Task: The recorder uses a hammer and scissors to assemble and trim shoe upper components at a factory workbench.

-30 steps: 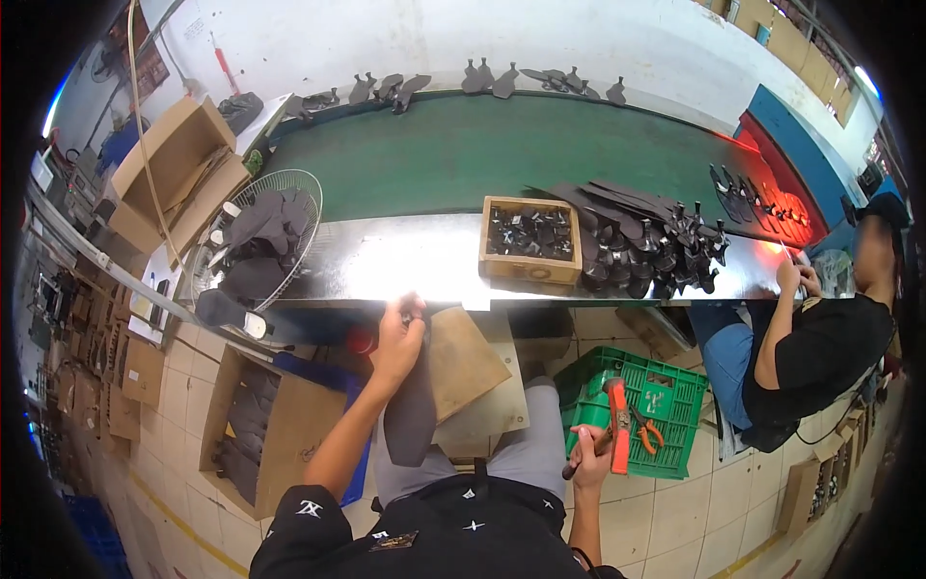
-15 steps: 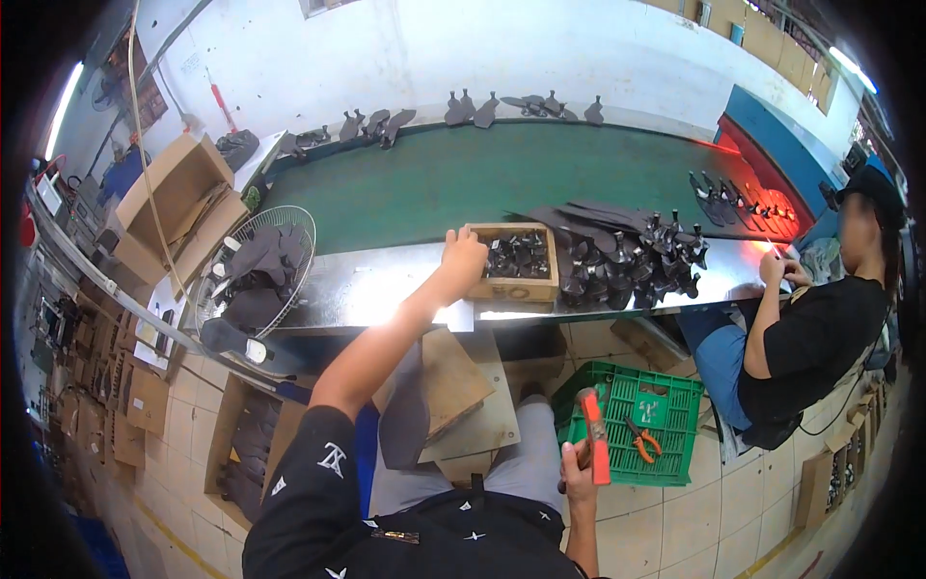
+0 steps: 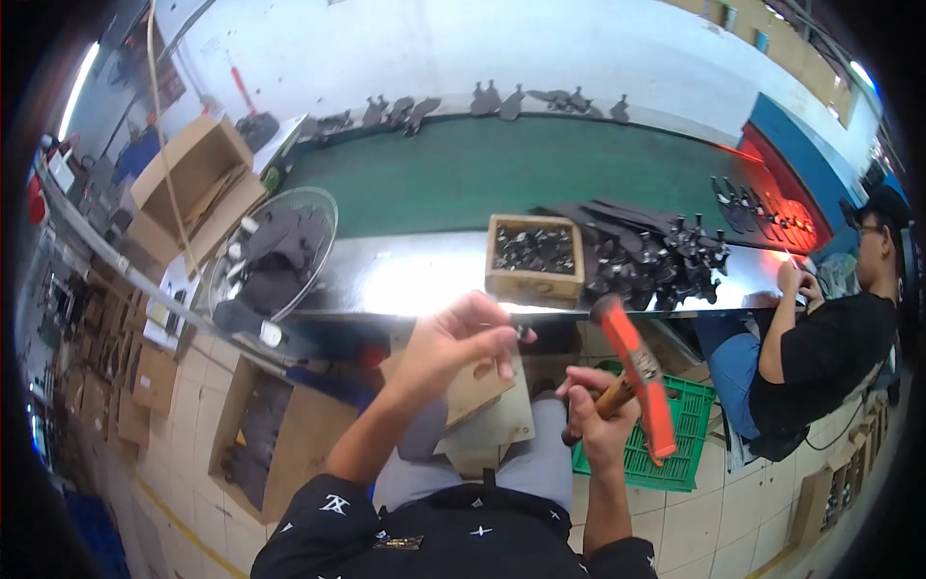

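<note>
Wire basket (image 3: 334,224) of dark soles, bench's (image 3: 386,275) left end. Left hand (image 3: 453,343): grip pinching small dark piece (image 3: 524,333) at fingertips, in front of bench, near wooden box (image 3: 531,287) of small parts. Right hand (image 3: 603,425): grip wrapped round handle of red hammer (image 3: 657,410), head up. Sole pile (image 3: 637,256) beside box.

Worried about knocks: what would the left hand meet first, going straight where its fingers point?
The left hand would probably meet the red hammer first, though depth is unclear.
</note>
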`<state>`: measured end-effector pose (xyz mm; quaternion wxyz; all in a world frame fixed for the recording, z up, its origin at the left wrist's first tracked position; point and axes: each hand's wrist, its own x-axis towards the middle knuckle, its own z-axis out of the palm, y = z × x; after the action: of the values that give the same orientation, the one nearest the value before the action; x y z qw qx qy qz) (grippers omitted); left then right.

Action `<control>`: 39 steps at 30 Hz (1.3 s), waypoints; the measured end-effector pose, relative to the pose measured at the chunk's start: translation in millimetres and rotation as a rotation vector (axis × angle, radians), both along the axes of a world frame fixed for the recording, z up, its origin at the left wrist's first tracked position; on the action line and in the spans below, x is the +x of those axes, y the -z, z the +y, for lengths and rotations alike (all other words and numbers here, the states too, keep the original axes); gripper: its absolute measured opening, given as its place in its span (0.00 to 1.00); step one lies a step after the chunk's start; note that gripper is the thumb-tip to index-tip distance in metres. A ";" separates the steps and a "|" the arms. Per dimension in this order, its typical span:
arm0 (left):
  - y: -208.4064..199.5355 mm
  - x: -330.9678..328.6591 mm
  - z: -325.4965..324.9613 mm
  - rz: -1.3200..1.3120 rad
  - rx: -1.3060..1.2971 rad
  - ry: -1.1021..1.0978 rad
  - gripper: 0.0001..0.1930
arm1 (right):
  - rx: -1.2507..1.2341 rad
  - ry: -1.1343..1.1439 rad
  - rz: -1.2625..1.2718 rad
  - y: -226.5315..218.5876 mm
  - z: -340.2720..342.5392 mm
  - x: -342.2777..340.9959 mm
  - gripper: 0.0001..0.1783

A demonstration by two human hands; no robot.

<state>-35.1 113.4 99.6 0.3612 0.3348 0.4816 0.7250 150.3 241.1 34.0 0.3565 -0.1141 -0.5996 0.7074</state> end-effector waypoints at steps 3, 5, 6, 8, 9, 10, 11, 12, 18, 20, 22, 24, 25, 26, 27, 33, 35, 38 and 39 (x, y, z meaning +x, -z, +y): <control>-0.9 21.7 -31.8 0.165 0.055 -0.068 0.09 | 0.035 -0.088 0.093 -31.5 -19.3 -23.2 0.15; -5.9 25.1 -49.2 0.481 0.020 -0.150 0.11 | 0.050 -0.188 0.071 -40.1 -29.0 -31.1 0.14; -10.5 28.6 -57.6 0.458 0.014 -0.163 0.11 | 0.072 -0.264 0.071 -42.8 -33.7 -31.7 0.14; -17.9 32.8 -74.7 0.590 -0.072 -0.256 0.11 | 0.033 -0.288 0.018 -40.8 -46.9 -34.5 0.13; -21.7 32.4 -82.0 0.590 -0.090 -0.266 0.12 | -0.006 -0.285 0.064 -38.7 -54.2 -38.3 0.14; -23.6 31.1 -88.3 0.572 -0.089 -0.275 0.12 | -0.045 -0.280 0.112 -37.4 -59.5 -41.1 0.14; -24.9 29.5 -93.6 0.611 -0.097 -0.273 0.12 | -0.074 -0.288 0.096 -36.9 -62.7 -41.0 0.14; -24.6 28.4 -99.2 0.654 -0.110 -0.277 0.12 | -0.073 -0.302 0.084 -36.5 -65.6 -42.9 0.14; 13.6 -10.7 -110.0 0.830 -0.184 -0.362 0.22 | -0.085 -0.426 -0.061 -20.9 -60.2 -52.6 0.12; 55.1 -44.8 -105.8 0.891 -0.360 -0.595 0.29 | 0.053 -0.321 -0.154 -14.5 -59.7 -66.9 0.10; 116.8 -83.4 -96.7 0.949 -0.450 -0.736 0.32 | 0.082 -0.293 -0.283 -11.6 -57.2 -82.7 0.10; 150.6 -110.1 -85.4 0.980 -0.423 -0.543 0.29 | 0.138 -0.258 -0.472 2.8 -45.9 -97.6 0.11; 149.8 -111.2 -78.3 0.987 -0.415 -0.550 0.29 | 0.168 -0.225 -0.410 12.7 -41.2 -104.4 0.12; 149.5 -110.6 -69.4 0.864 -0.394 -0.455 0.26 | 0.177 -0.225 -0.402 19.3 -38.2 -109.8 0.12; 149.5 -109.1 -65.4 0.740 -0.375 -0.359 0.23 | 0.202 -0.220 -0.354 22.9 -38.1 -114.2 0.12; 142.5 -66.6 -66.2 0.614 -0.298 -0.439 0.13 | 0.364 -0.239 -0.285 39.8 -31.4 -130.1 0.14; 146.6 -53.3 -64.8 0.598 -0.308 -0.452 0.14 | 0.412 -0.267 -0.306 45.5 -28.9 -134.1 0.14; 152.3 -47.3 -65.7 0.559 -0.294 -0.493 0.15 | 0.487 -0.290 -0.297 52.9 -30.8 -141.6 0.12; 153.2 -48.1 -66.0 0.566 -0.297 -0.491 0.15 | 0.539 -0.290 -0.311 51.4 -30.7 -141.7 0.12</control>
<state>-83.2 47.3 -53.6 0.0749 0.3404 0.7271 0.5914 8.6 210.5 -17.3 0.1739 -0.0360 -0.8220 0.5411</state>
